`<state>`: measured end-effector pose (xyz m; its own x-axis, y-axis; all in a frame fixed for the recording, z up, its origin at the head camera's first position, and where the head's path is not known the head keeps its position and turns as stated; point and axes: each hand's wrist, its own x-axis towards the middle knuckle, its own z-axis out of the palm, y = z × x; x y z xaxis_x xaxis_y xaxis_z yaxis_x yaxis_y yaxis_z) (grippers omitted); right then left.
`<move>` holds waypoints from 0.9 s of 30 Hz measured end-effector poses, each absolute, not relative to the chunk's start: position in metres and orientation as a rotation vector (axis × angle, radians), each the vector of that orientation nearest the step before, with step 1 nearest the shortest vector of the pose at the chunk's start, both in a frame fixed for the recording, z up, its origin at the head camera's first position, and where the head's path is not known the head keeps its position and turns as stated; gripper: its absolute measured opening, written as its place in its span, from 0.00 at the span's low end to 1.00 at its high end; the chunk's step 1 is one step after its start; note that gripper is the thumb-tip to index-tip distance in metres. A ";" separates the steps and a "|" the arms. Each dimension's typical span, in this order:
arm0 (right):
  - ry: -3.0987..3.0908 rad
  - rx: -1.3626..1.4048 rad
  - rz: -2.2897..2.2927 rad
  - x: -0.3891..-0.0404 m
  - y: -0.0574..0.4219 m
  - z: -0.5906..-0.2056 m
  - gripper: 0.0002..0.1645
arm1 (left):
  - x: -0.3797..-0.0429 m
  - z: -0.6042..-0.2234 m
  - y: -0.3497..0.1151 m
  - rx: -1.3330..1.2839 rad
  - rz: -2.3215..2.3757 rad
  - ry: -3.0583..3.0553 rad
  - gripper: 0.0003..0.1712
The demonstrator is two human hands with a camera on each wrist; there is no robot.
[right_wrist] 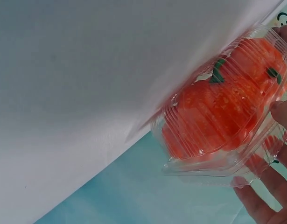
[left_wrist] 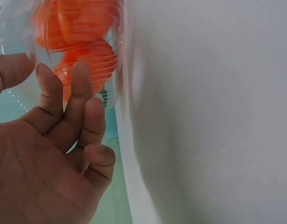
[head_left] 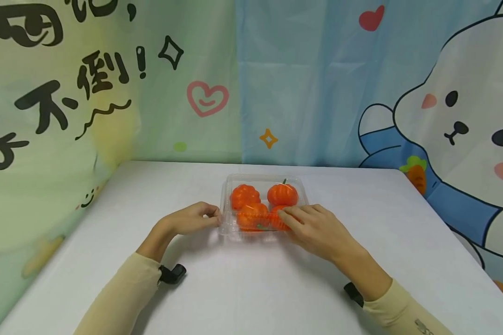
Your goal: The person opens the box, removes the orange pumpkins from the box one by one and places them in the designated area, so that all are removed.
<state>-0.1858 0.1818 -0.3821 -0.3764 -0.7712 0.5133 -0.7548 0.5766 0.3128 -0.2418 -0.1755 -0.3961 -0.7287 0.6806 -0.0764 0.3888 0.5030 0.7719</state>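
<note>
A clear plastic clamshell box [head_left: 230, 228] sits on the table and holds several small orange pumpkins [head_left: 282, 194] with green stems. My left hand [head_left: 194, 218] is at the box's left edge, thumb and index fingertip pinching its rim; the other fingers are bent loosely in the left wrist view. On the near right corner, my right hand [head_left: 316, 230] grips the box, its fingers reaching over the top and partly covering one pumpkin. Its thumb lies along the side in the right wrist view, where the box's ribbed wall [right_wrist: 190, 116] shows.
A white cloth covers the table [head_left: 243, 288]. Behind it hangs a printed curtain [head_left: 302, 83] with a cartoon bear, hearts and lettering. Black camera straps [head_left: 173, 273] are worn at both wrists, below beige sleeves.
</note>
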 end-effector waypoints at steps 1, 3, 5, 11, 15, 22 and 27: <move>-2.178 1.218 -0.037 -0.186 0.182 -0.382 0.29 | -0.242 -0.397 -0.175 0.889 1.087 2.383 0.10; -2.166 1.236 -0.043 -0.186 0.183 -0.382 0.30 | -0.241 -0.397 -0.174 0.892 1.090 2.397 0.11; -2.154 1.257 -0.045 -0.187 0.183 -0.381 0.31 | -0.240 -0.398 -0.173 0.888 1.091 2.418 0.10; -2.162 1.308 -0.042 -0.187 0.185 -0.379 0.32 | -0.238 -0.398 -0.165 0.884 1.056 2.520 0.11; -2.228 1.326 -0.038 -0.185 0.187 -0.374 0.35 | -0.237 -0.395 -0.160 0.857 1.052 2.569 0.11; -2.275 1.339 -0.020 -0.185 0.189 -0.371 0.40 | -0.237 -0.395 -0.156 0.821 1.059 2.599 0.08; -2.186 1.356 0.058 -0.189 0.192 -0.371 0.41 | -0.235 -0.394 -0.153 0.837 1.030 2.651 0.05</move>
